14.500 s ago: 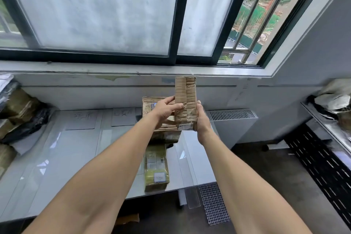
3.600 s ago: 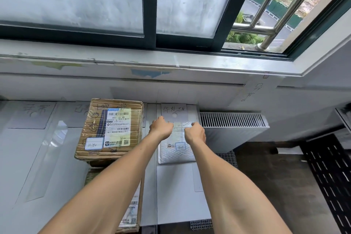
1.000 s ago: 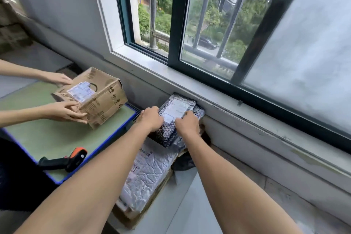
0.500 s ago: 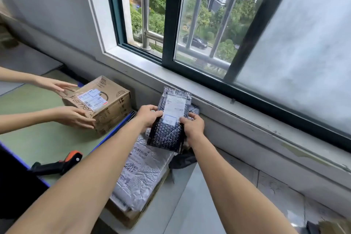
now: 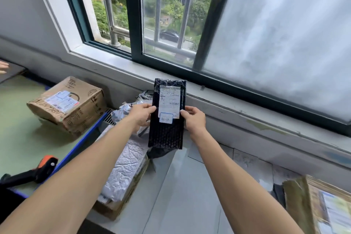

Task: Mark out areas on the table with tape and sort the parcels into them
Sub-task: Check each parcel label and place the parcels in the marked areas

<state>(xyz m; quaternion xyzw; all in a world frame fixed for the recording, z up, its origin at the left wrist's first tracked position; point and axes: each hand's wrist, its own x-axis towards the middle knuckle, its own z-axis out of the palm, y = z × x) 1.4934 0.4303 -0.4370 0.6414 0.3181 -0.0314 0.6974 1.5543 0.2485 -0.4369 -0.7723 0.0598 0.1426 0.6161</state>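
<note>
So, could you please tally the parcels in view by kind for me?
Cardboard boxes: 3 (left, under the mailers, lower right)
Silver plastic mailers: 2 (flat, crumpled)
Black bubble mailer: 1
Total: 6

Grey table [image 5: 180, 195] — parcel stack [image 5: 123, 173], cardboard box [image 5: 319, 205]

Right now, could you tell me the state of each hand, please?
Left hand: grips the black bubble mailer at its left edge.
Right hand: grips its right edge.
</note>
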